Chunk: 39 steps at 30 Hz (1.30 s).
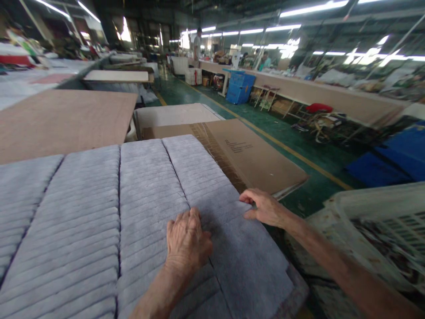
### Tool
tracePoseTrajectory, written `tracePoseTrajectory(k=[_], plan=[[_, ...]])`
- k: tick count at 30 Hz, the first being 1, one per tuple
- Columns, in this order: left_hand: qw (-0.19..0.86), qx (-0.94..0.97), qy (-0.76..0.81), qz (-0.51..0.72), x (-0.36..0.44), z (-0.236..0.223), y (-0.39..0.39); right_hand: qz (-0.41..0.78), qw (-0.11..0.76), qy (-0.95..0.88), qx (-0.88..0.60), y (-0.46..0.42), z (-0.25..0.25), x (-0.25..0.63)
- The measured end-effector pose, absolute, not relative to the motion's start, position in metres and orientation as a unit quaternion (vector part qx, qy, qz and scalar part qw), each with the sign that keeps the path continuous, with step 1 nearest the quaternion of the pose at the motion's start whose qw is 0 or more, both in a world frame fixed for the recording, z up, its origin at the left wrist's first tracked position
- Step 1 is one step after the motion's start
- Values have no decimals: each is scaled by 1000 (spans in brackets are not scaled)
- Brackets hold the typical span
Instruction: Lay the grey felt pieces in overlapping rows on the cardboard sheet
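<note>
Rows of overlapping grey plush fabric pieces point(146, 190) cover the surface in front of me, stacked in columns with dark gaps between them. My left hand point(187, 235) rests on the columns near the right-hand gap, its fingers curled down and closed on the fabric; the fingertips are hidden under the hand. At the outer edge of the rightmost column is my right hand point(265, 208), its thumb and fingers apart, with the fingertips close to or touching the fabric edge. Below my hands, that column shows a broad smooth grey piece point(252, 266).
A flat cardboard sheet point(255, 150) lies beyond the fabric. A pale plastic crate point(345, 208) stands at the lower right, near my right arm. To the left is a wooden board point(66, 115). Blue bins point(239, 86) and a long worktable point(315, 91) stand across the green floor.
</note>
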<state>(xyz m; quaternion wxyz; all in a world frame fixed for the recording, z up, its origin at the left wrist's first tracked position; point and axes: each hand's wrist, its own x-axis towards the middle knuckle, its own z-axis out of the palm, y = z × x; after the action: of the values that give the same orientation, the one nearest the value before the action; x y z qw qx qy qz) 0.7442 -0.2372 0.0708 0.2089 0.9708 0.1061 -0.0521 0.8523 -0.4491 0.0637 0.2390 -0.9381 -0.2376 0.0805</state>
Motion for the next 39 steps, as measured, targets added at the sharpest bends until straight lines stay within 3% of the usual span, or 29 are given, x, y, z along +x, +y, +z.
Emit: tracePoseTrajectory(k=[8, 21, 32, 39], plan=[[202, 974, 97, -34, 740, 66, -236, 98, 273, -76, -954, -456, 53, 832], [206, 971, 115, -42, 744, 71, -237, 119, 359, -54, -924, -454, 55, 832], [197, 975, 102, 2, 739, 61, -239, 148, 350, -65, -923, -456, 52, 840], [201, 975, 100, -3, 741, 59, -238, 151, 299, -68, -940, -453, 55, 841]])
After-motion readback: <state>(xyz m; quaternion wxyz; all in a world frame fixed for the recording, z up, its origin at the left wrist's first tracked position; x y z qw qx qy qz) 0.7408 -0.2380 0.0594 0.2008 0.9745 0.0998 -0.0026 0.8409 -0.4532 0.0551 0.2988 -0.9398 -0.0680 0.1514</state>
